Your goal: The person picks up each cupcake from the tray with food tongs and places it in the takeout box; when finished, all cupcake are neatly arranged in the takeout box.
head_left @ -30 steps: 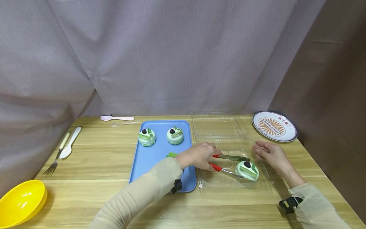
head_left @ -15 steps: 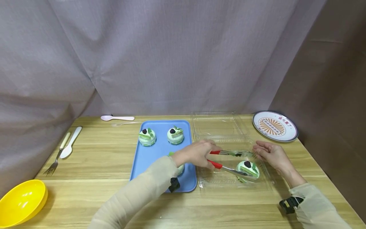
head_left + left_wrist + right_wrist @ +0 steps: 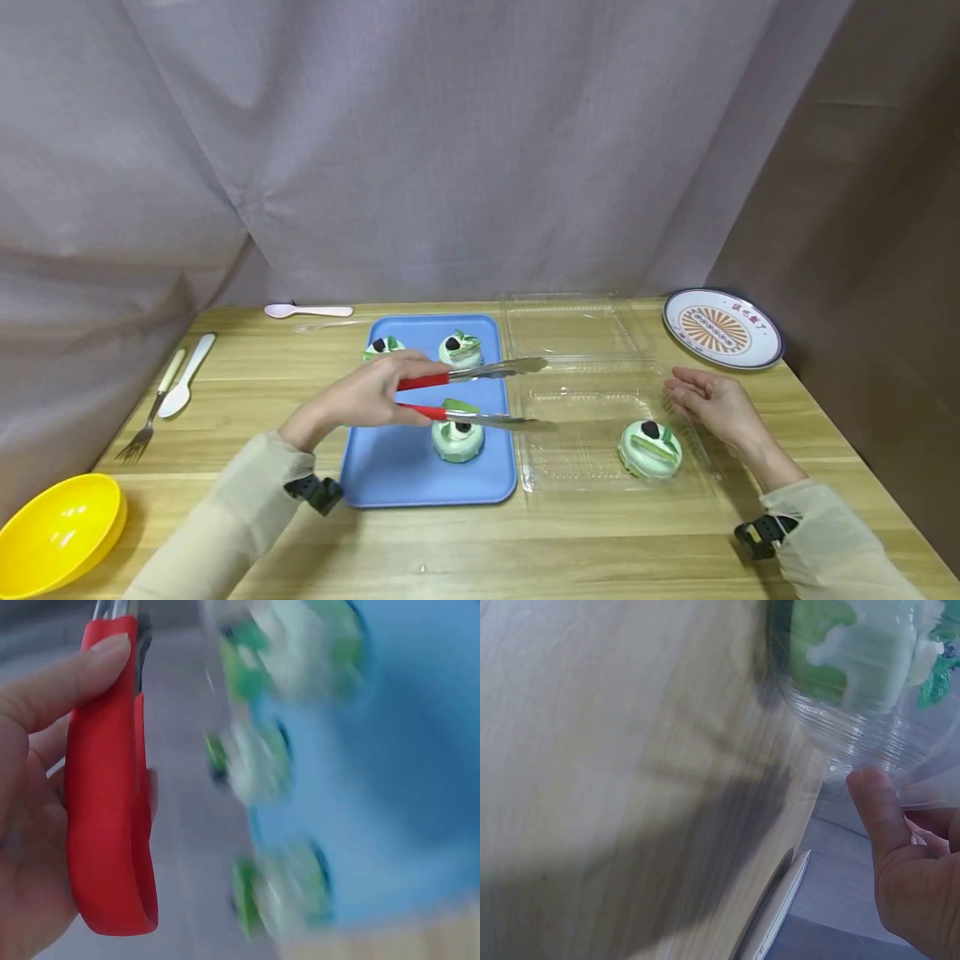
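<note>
In the head view, my left hand [image 3: 375,392] holds red-handled metal tongs [image 3: 423,382] above the blue tray [image 3: 390,483]. The tongs' arms stand apart, with nothing between them. Beneath them a green-and-white cake [image 3: 457,440] with a dark berry sits on the tray; farther back are a second cake [image 3: 460,348] and a third cake [image 3: 383,344], partly hidden. Another cake [image 3: 650,448] lies at the right of a clear plastic container [image 3: 570,467]. My right hand [image 3: 708,408] touches that container's right side, fingers fairly straight; a fingertip [image 3: 868,780] meets the wall in the right wrist view.
The container's raised lid [image 3: 570,329] lies behind it. A patterned plate [image 3: 723,329] stands at the right back. Leftward are a yellow bowl [image 3: 63,529], a fork [image 3: 150,408], a white spoon [image 3: 187,375], a pink spoon [image 3: 307,310] and a clear fork [image 3: 330,325].
The tongs opened and let go of the cake in the container. My left hand then moved left with the tongs, back over the tray. My right hand stays put.
</note>
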`<state>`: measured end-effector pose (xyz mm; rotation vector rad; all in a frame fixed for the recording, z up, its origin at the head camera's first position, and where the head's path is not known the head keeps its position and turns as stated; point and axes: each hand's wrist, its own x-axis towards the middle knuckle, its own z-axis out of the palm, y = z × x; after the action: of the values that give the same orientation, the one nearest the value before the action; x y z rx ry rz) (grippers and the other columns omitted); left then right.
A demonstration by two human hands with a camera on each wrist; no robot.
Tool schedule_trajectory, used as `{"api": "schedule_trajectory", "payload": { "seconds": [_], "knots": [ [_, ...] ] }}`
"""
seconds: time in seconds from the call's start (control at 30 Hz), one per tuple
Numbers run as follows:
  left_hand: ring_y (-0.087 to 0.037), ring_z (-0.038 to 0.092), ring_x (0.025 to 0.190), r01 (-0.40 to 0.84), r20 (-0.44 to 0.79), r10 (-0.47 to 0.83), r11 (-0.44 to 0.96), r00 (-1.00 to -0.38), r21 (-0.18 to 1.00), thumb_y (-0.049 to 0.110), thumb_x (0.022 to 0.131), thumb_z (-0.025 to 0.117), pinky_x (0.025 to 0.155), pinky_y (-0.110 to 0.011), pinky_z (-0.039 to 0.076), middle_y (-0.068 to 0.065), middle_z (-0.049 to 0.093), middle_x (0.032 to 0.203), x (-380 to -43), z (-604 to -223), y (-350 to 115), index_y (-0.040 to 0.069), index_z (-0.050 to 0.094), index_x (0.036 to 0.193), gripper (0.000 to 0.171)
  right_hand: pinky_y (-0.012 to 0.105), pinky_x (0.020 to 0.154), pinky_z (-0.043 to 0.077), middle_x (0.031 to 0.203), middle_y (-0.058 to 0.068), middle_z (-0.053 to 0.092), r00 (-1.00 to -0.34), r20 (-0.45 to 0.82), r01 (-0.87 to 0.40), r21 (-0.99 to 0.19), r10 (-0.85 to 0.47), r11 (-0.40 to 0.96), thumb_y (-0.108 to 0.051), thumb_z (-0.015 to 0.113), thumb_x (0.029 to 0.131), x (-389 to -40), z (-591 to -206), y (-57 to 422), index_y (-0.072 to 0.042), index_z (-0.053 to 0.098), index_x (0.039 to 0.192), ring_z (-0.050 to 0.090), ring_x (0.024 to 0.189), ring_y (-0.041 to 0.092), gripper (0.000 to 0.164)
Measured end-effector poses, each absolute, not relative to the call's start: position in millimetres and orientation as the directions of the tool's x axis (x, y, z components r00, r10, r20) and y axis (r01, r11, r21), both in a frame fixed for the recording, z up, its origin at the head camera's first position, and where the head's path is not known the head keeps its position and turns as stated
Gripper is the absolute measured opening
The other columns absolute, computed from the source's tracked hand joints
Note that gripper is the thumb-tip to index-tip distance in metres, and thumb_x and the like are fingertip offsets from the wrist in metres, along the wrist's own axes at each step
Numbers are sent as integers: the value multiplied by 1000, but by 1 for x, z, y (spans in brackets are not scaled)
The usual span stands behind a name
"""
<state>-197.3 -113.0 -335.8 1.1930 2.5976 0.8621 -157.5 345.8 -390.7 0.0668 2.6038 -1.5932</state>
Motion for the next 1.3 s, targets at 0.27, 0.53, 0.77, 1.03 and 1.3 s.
{"api": "schedule_trajectory", "payload": {
  "seconds": [0.27, 0.53, 0.77, 1.03, 1.3],
  "knots": [
    [-33, 58, 116, 561, 40, 671, 584, -740, 586, 11, 71, 84, 100, -54, 44, -13, 64, 124, -193, -364, -190, 5, 61, 132, 66, 11, 77, 53, 136, 45, 39, -993, -115, 98, -878, -8, 469, 2, 42, 100, -158, -391, 346, 26, 24, 140, 55, 86, -20, 50],
    [-27, 60, 109, 593, 41, 692, 585, -721, 553, 15, 71, 86, 96, -48, 47, -10, 66, 118, -191, -381, -201, 5, 64, 128, 62, 10, 77, 53, 135, 46, 40, -995, -96, 82, -877, -7, 473, 3, 42, 100, -159, -391, 346, 27, 25, 139, 54, 86, -20, 49],
    [-21, 62, 104, 650, 78, 712, 584, -698, 486, 15, 71, 85, 93, -43, 50, -5, 69, 113, -191, -386, -200, 5, 66, 125, 58, 11, 77, 53, 137, 44, 40, -994, -112, 98, -850, 4, 518, 0, 41, 102, -157, -390, 346, 24, 25, 141, 52, 86, -21, 49],
    [-21, 63, 102, 678, 105, 716, 588, -690, 441, 16, 72, 84, 89, -41, 51, -6, 70, 112, -189, -389, -200, 5, 67, 124, 56, 11, 77, 53, 137, 44, 40, -994, -110, 97, -849, 6, 519, -1, 41, 102, -156, -390, 346, 24, 25, 141, 52, 86, -22, 49],
    [-24, 61, 105, 646, 95, 699, 589, -709, 486, 18, 76, 83, 91, -44, 51, -8, 68, 115, -188, -389, -204, 5, 64, 128, 57, 11, 78, 53, 137, 44, 39, -995, -103, 90, -856, 2, 510, -2, 42, 102, -156, -390, 346, 25, 26, 140, 52, 86, -22, 49]
  ]
}}
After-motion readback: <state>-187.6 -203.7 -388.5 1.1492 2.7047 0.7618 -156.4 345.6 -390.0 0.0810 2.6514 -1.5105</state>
